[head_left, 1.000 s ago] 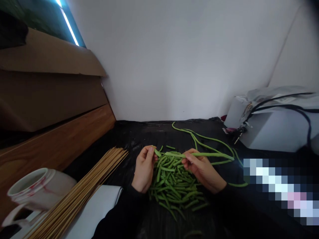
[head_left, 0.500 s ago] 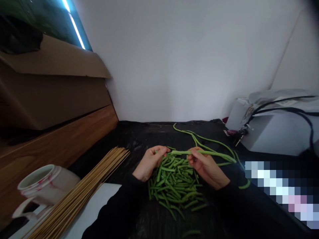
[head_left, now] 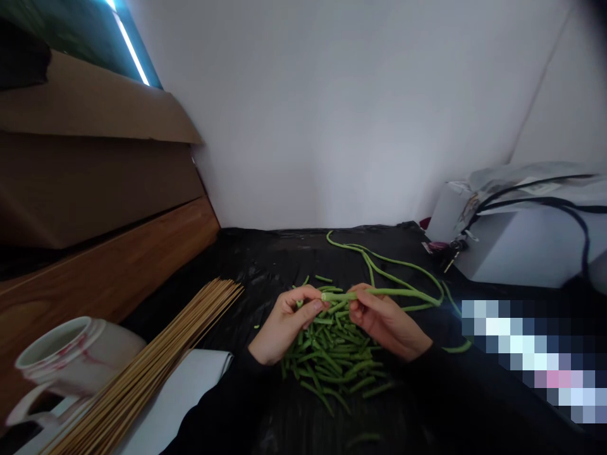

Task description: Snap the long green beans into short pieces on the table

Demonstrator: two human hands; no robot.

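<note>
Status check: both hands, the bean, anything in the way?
Right hand gripping long green bean. Left hand at its pale end. Bean pieces piled beneath; nothing seen blocking.

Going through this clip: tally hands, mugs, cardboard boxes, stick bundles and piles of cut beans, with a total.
Hands: 2 (left hand, right hand)
Mug: 1
Cardboard box: 1
Stick bundle: 1
Pile of cut beans: 1
Total: 6
Not counted: long beans and individual cut pieces, which overlap too much.
</note>
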